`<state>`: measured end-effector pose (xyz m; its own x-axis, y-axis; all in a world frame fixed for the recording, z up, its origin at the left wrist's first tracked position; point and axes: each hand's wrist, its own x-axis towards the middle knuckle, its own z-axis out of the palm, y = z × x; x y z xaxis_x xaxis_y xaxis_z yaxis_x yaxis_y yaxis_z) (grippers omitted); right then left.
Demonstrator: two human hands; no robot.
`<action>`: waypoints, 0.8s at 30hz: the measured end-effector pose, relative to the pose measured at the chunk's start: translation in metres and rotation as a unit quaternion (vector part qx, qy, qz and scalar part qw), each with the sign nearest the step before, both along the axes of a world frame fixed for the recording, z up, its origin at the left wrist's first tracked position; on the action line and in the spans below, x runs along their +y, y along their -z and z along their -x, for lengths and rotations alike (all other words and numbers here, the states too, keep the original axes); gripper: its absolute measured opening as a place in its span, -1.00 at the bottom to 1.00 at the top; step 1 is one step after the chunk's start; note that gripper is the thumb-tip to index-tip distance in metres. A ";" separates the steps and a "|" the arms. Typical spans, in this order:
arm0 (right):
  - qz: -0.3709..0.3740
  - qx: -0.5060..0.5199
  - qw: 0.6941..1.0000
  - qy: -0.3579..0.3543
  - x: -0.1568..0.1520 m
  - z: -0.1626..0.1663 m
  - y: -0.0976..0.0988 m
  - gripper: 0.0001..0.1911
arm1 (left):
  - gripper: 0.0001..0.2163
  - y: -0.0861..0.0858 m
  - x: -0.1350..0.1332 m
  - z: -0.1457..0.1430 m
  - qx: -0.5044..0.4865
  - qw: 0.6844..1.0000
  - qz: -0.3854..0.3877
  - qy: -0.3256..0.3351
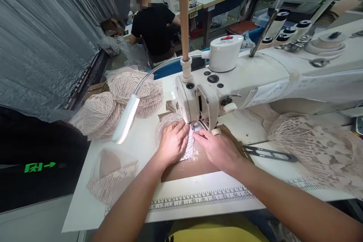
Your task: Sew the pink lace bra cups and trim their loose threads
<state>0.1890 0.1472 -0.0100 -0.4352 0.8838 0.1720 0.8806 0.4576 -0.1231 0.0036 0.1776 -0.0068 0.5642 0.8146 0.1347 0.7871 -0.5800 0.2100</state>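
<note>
A pale lace piece [189,146] lies under the needle end of the white sewing machine [255,79]. My left hand [172,141] lies on the lace with its fingers curled and pressed down, just left of the presser foot. My right hand [219,148] rests beside it on the right, fingertips pinching the lace edge close to the needle. Both hands sit on a brown patch of the table [193,166]. The needle itself is hidden by the machine head.
A heap of lace cups [113,102] lies at the table's left, a bagged lace piece [112,176] nearer me. Thread snips [269,153] and more lace [314,147] lie right. A gooseneck lamp [126,119] hangs left of the hands. Another person [154,26] sits behind.
</note>
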 end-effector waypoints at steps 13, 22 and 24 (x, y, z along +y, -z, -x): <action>-0.094 0.039 0.994 -0.049 0.001 -0.008 0.020 -0.63 | -0.45 -0.013 -0.032 0.020 0.036 0.982 0.043 -0.180; -0.032 0.089 0.992 -0.081 0.001 -0.015 0.027 -0.59 | -0.77 -0.027 -0.113 0.169 -0.221 0.823 -0.113 -0.512; -0.023 0.102 0.992 -0.074 0.001 -0.016 0.027 -0.60 | -0.88 -0.020 -0.130 0.196 -0.263 0.796 -0.101 -0.536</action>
